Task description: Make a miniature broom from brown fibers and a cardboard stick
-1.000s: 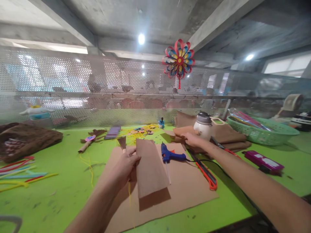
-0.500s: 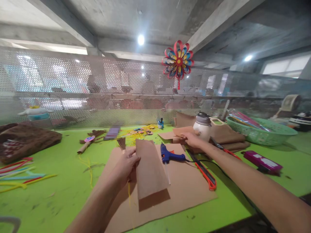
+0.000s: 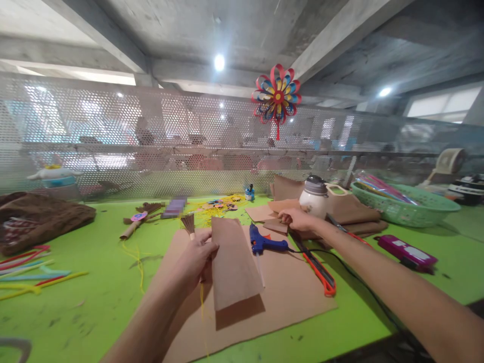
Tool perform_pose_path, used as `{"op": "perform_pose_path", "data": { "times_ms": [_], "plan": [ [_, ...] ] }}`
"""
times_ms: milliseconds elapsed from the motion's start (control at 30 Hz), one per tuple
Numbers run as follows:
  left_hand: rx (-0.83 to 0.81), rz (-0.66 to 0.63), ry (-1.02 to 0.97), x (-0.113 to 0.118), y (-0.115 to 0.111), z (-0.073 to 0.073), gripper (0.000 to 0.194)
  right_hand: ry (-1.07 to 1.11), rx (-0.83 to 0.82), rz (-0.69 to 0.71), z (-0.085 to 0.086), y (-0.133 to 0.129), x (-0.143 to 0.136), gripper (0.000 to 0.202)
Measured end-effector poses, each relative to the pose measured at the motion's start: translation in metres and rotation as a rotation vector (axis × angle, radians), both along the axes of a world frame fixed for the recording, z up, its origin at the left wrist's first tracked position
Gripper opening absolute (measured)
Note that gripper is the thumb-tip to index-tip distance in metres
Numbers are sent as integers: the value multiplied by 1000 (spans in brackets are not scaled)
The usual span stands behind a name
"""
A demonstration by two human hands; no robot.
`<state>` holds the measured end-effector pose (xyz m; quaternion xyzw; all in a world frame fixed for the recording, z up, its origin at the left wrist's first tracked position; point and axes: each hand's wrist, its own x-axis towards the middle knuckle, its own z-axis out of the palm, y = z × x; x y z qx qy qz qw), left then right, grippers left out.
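My left hand [image 3: 198, 252] is closed on a strip of brown paper [image 3: 235, 264], held by its left edge above a cardboard sheet [image 3: 295, 290]. The same hand holds a small rolled brown bundle with a fringed, brush-like top [image 3: 188, 222]; yellow string [image 3: 202, 302] hangs below it. My right hand [image 3: 297, 219] reaches forward with curled fingers, pinching a small brown paper piece [image 3: 275, 227] beside the stacked paper. A blue glue gun [image 3: 264, 241] lies on the cardboard between my hands, and an orange-handled utility knife [image 3: 321, 275] lies to its right.
A white jar with a grey lid [image 3: 314, 196] stands behind my right hand, near folded brown paper [image 3: 351, 214]. At the right are a green basket [image 3: 408, 214] and a purple box [image 3: 407, 253]. Colourful strips [image 3: 34, 275] and brown cloth [image 3: 71, 214] lie left. A perforated screen [image 3: 181, 126] stands behind.
My right hand has drawn back slightly left and down, its fingers now curled, and the small brown paper piece has come toward me with it. My left hand keeps its hold.
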<state>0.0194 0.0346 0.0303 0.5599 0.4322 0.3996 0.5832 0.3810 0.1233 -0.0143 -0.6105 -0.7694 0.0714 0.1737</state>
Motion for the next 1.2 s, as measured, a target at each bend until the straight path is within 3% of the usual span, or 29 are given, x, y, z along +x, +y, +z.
{"op": "perform_pose_path", "data": {
  "times_ms": [133, 433, 767, 1000, 1200],
  "plan": [
    [-8, -7, 10, 0, 0, -1, 32, -37, -15, -13, -4, -4, -4, 21],
    [-1, 1, 28, -1, 1, -1, 34, 21, 61, -240, 2, 2, -7, 28],
    [-2, -36, 12, -2, 1, -3, 36, 266, -16, -230, 8, -3, -8, 30],
    [-23, 10, 87, 1, -6, 4, 63, 449, -68, -237, 8, -4, -13, 28],
    [79, 35, 164, 7, -6, -4, 75, 612, -66, -228, 1, -1, -11, 25]
  ]
}}
